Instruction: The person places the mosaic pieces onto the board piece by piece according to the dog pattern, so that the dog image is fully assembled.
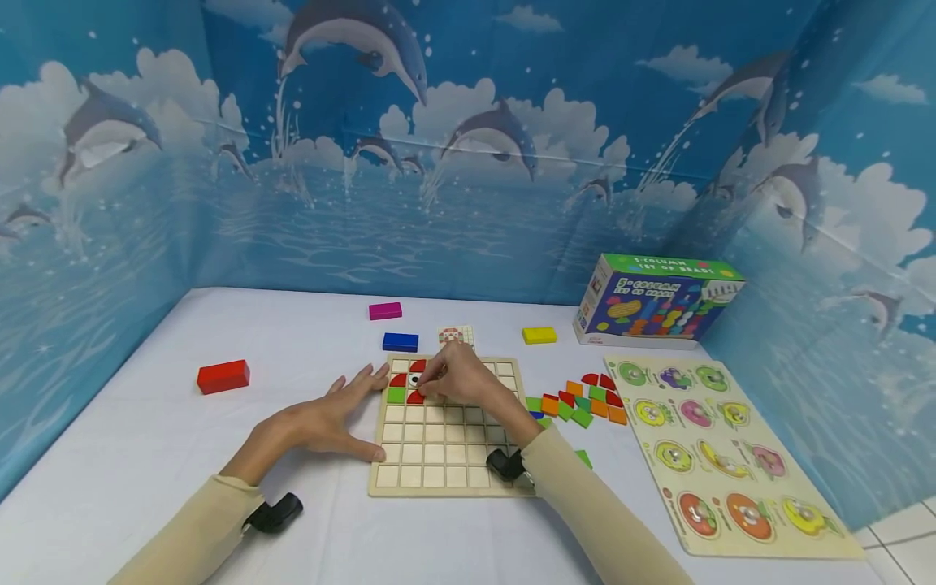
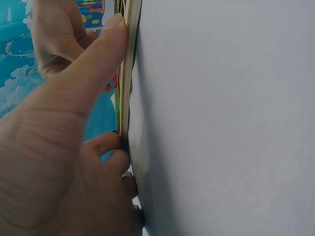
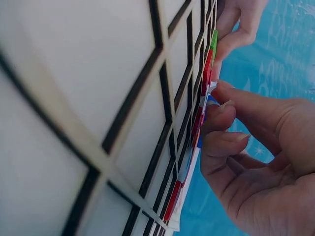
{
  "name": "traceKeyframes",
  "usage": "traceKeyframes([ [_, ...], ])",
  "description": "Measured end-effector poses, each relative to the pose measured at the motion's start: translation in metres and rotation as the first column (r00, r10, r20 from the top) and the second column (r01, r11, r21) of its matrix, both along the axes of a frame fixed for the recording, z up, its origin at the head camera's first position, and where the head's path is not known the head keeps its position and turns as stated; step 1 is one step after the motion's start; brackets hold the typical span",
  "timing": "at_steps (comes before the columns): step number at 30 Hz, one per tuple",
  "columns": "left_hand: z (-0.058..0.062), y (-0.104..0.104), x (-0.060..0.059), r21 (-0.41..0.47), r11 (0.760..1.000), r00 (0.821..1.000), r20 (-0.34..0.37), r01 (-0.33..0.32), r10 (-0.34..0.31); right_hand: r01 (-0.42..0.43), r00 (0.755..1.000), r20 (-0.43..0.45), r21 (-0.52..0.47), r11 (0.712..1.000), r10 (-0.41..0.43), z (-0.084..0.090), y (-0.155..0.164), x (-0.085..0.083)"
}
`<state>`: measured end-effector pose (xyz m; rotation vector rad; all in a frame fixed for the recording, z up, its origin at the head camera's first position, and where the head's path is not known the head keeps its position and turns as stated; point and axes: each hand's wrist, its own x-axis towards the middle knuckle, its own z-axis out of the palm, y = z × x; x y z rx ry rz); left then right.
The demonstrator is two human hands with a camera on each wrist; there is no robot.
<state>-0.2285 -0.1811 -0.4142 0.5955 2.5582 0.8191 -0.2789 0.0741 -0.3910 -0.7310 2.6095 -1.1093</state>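
At the far left of the white cloth [image 1: 110,455] sits a red block [image 1: 223,377], well apart from everything else. Next comes the left hand [image 1: 322,422], a black camera [image 1: 274,513] at its wrist; its fingers and thumb are spread along the left edge of a wooden grid board [image 1: 413,455], the thumb touching the edge lower down and the fingertips higher up, as the left wrist view also shows. Beyond those fingertips lie a pink block [image 1: 385,310] and, nearer the board, a blue block [image 1: 400,342]. The board lies flat in the middle, most of its squares bare; in its far left corner are a green square [image 1: 396,395] and three red quarter-circles [image 1: 398,379] set around a white tile [image 1: 414,380] with a black dot. The right hand [image 1: 464,378] reaches over the board, thumb and fingertips drawn together, pinching the white tile at its right edge. Just behind that hand is a small picture card [image 1: 457,333]. Farther right stands a yellow block [image 1: 539,335], and nearer, beside the board, loose coloured pieces [image 1: 581,418] lie scattered. A toy box [image 1: 658,301] stands behind them, and a fruit puzzle [image 1: 720,439] lies flat at the far right.
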Motion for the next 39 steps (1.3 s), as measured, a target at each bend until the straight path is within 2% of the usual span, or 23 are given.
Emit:
traceKeyframes([
  [4, 0.0, 0.0, 0.001, -0.003, 1.0, 1.0, 0.003, -0.004, 0.004, -0.031, 1.0, 0.004, 0.006, 1.0, 0.031, 0.002, 0.005, 0.002],
  [8, -0.001, 0.0, 0.0, -0.007, 1.0, 1.0, 0.0, -0.002, 0.002, -0.082, 0.997, -0.014, -0.031, 0.996, 0.082, 0.008, 0.021, 0.003],
  [13, -0.001, 0.002, -0.002, -0.007, 1.0, 1.0, -0.01, 0.004, -0.004, -0.123, 0.992, -0.04, -0.108, 0.987, 0.119, 0.014, 0.062, 0.0],
  [18, -0.001, 0.003, -0.002, 0.001, 1.0, 1.0, -0.012, 0.002, -0.002, -0.092, 0.996, -0.021, -0.111, 0.99, 0.09, 0.017, 0.105, -0.001],
  [23, -0.003, 0.001, -0.001, 0.0, 1.0, 1.0, -0.02, 0.004, -0.004, -0.061, 0.998, -0.021, -0.067, 0.996, 0.06, 0.017, 0.146, -0.006],
  [28, -0.003, 0.0, 0.0, -0.008, 1.0, 1.0, -0.016, -0.014, 0.014, -0.031, 1.0, -0.004, 0.026, 0.999, 0.031, 0.019, 0.18, -0.012],
  [35, -0.003, 0.001, -0.001, -0.008, 1.0, 1.0, -0.01, -0.009, 0.009, 0.073, 0.992, 0.098, 0.122, 0.99, -0.085, 0.013, 0.212, -0.016],
  [39, -0.003, 0.003, -0.001, -0.004, 1.0, 1.0, -0.012, 0.0, 0.0, 0.086, 0.983, 0.144, 0.183, 0.979, -0.114, 0.006, 0.22, -0.018],
])
